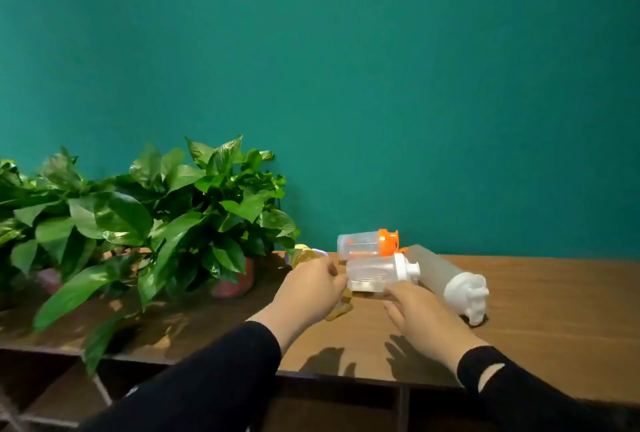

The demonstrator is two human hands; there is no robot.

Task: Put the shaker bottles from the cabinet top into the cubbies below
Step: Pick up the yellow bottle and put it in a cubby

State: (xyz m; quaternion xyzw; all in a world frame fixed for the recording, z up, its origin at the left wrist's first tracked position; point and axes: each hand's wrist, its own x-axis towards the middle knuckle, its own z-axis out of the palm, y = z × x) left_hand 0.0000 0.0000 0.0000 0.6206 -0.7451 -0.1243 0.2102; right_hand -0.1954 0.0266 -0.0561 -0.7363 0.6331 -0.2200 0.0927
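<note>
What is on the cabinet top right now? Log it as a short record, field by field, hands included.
surface: wooden cabinet top, teal wall behind
left hand: gripping the base end of the white-lidded clear shaker bottle
right hand: fingers under the same bottle near its lid end
bottle pose: held sideways, lid pointing right
orange-lidded shaker bottle: on its side, behind the held one
frosted shaker bottle: on its side, white lid toward the camera
potted plants: left side
cubbies: below the front edge, dark, contents unclear

A plain teal wall (346,68) fills the background. Below it runs a wooden cabinet top (554,327). Leafy potted plants (156,217) crowd its left end.
</note>
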